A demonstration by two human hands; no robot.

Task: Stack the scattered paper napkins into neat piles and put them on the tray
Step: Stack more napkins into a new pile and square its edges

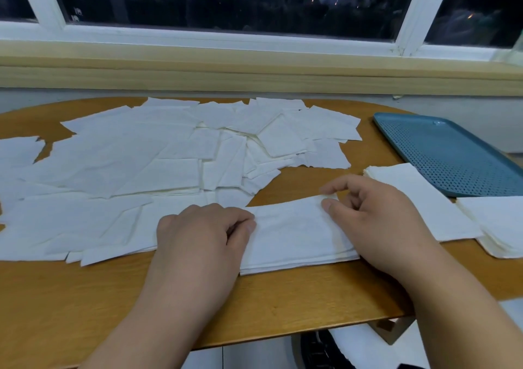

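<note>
A small stack of napkins (294, 238) is held on the worktop (85, 298) near its front edge, between the two hands. The stack is oblong. Its long axis is laid left to right, with the right end angled slightly away from the person, and its layered near edge is seen facing the front.

The left hand (203, 235) is placed at the left short end, knuckles up and fingers curled against the top sheet. Whether the fingers reach under the stack cannot be told. The right hand (379, 221) is set at the right end, where the far right corner is pinched between thumb and forefinger. The hands are kept apart by the length of the stack.

Behind and to the left, the scattered napkins (147, 156) are spread in an overlapping sheet across much of the worktop, pointing in mixed directions.

To the right, a squared pile (418, 198) is laid with its long axis running from far left to near right, partly hidden by the right hand. A second pile (501, 224) is seen just beside it at the right edge of the view. Neither pile is on the teal perforated tray (452, 153), which is set just behind them on the same diagonal. A dark window (226, 0) is seen beyond the worktop.
</note>
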